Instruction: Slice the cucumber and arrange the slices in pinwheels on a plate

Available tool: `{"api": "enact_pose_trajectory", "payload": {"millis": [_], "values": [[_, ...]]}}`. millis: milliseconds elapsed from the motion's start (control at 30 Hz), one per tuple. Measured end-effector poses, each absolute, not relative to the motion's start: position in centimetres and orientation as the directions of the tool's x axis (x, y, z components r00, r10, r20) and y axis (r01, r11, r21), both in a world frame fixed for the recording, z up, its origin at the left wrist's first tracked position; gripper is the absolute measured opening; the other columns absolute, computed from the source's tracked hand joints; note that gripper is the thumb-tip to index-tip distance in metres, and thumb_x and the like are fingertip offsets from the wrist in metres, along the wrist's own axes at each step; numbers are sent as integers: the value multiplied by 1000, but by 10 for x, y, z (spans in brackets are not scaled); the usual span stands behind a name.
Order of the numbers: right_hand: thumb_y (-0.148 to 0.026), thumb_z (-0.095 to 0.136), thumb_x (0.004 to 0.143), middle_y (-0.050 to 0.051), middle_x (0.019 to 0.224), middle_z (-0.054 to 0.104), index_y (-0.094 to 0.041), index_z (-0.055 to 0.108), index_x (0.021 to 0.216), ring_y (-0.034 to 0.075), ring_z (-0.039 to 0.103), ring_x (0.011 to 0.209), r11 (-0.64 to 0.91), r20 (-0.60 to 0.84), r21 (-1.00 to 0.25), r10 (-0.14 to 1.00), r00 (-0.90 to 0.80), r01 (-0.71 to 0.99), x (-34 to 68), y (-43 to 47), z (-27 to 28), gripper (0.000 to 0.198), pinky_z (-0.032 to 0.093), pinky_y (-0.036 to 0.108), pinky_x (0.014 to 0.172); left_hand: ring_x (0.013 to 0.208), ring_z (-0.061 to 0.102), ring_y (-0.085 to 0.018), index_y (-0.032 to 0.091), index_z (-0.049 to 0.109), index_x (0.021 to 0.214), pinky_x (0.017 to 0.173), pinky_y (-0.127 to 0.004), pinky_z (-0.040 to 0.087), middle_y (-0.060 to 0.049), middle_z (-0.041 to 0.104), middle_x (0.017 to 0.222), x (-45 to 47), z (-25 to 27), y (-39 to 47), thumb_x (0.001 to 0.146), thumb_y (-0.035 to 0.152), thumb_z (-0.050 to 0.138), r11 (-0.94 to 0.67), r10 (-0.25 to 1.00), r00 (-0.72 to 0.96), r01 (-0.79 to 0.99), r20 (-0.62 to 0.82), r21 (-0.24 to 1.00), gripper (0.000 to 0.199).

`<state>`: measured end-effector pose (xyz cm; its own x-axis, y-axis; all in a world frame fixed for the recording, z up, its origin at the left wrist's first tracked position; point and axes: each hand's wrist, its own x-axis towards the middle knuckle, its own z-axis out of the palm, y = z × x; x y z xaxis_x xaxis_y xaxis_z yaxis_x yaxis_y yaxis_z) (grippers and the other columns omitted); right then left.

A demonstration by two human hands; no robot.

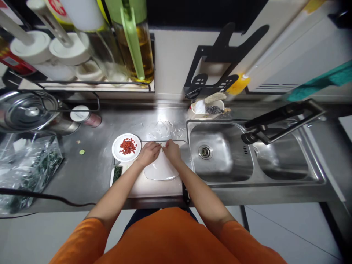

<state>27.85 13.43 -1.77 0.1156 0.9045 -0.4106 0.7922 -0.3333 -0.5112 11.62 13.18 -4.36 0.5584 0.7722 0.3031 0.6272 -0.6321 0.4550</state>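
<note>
My left hand (150, 153) and my right hand (171, 150) meet over the far end of a white, glossy piece (161, 167), a plate or a sheet; I cannot tell which. Fingertips of both hands are pinched close together around something small and pale that I cannot make out. Beneath lies a pale cutting board (154, 189). Left of my left hand, a white plate (117, 152) bears red berries like goji (128, 146). A dark green strip (117, 173) lies at the board's left side, partly behind my left forearm.
On the right is a double steel sink (222, 150) with a black faucet (266, 128). A small caddy (206, 108) stands behind it. At left are a clear plastic bag (30, 165), a lidded pot (27, 112) and a small jar (86, 116). Bottles (134, 47) line a rack above.
</note>
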Motion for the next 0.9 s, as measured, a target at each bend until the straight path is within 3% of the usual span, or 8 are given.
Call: {"api": "enact_pose_trajectory", "payload": {"millis": [233, 333, 433, 600, 900], "values": [[-25, 47, 89, 7, 86, 63, -17, 57, 95, 20, 55, 81, -86, -265, -432, 964, -36, 898, 286, 110, -14, 15, 39, 30, 70, 109, 48, -26, 18, 59, 120, 88, -44, 43, -10, 60, 123, 112, -42, 123, 89, 22, 44, -635, 768, 598, 669, 228, 385, 34], [-20, 44, 90, 11, 100, 63, -15, 61, 100, 24, 49, 96, 170, -105, -396, 968, -228, 903, 290, 91, -18, 21, 39, 34, 82, 109, 47, -27, 18, 57, 123, 88, -45, 41, -11, 57, 126, 114, -39, 120, 91, 24, 42, -627, 774, 605, 690, 186, 361, 36], [-16, 40, 90, 12, 121, 57, -15, 60, 115, 28, 42, 108, 286, 8, -330, 954, -300, 899, 290, 77, -24, 32, 38, 39, 85, 109, 46, -28, 18, 56, 124, 87, -45, 40, -11, 56, 129, 115, -36, 119, 92, 26, 40, -617, 781, 607, 713, 148, 334, 37], [-13, 39, 90, 11, 133, 50, -16, 56, 125, 30, 37, 117, 321, 31, -258, 945, -325, 911, 288, 70, -36, 38, 38, 40, 85, 111, 45, -29, 18, 54, 127, 87, -45, 38, -12, 54, 132, 116, -36, 117, 92, 27, 39, -600, 794, 599, 743, 103, 297, 39], [-16, 39, 92, 11, 137, 48, -16, 54, 127, 31, 36, 121, 322, 6, -233, 944, -330, 918, 287, 70, -41, 38, 38, 40, 87, 114, 44, -30, 20, 50, 131, 88, -46, 36, -12, 48, 137, 121, -35, 112, 92, 29, 38, -553, 829, 558, 802, 47, 227, 42]]}}
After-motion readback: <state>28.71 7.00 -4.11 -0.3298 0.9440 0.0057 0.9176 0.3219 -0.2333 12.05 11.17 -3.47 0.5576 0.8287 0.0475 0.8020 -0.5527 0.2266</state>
